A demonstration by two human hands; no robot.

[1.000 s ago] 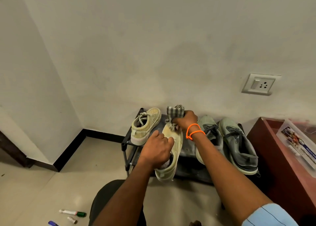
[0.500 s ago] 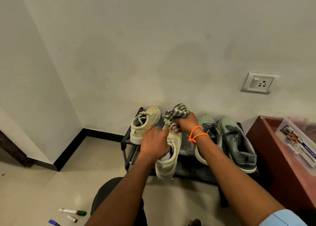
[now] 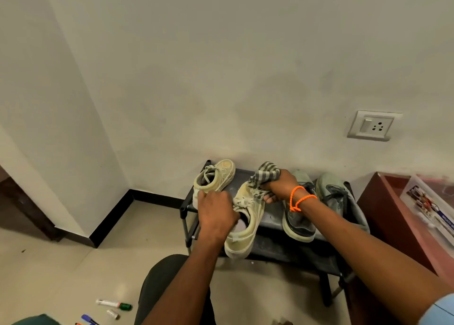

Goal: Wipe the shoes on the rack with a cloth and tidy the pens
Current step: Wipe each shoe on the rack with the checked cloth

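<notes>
pale wall and tiled floor surround a black shoe rack [image 3: 275, 220] at centre right. since a second ago the right hand [image 3: 278, 185], gripping the striped cloth [image 3: 266, 176], has slid off the toe of the cream shoe [image 3: 247, 222] the left hand [image 3: 217, 212] grips; wiping continues. four shoes; three pens [image 3: 114, 305] lower left.

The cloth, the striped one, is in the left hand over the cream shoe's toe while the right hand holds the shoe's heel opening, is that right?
Not quite: the hands are swapped. The head view shows the right hand, the one with the orange wristband, gripping the cloth at the toe of the cream shoe, while the left hand holds the shoe's heel opening.
</notes>
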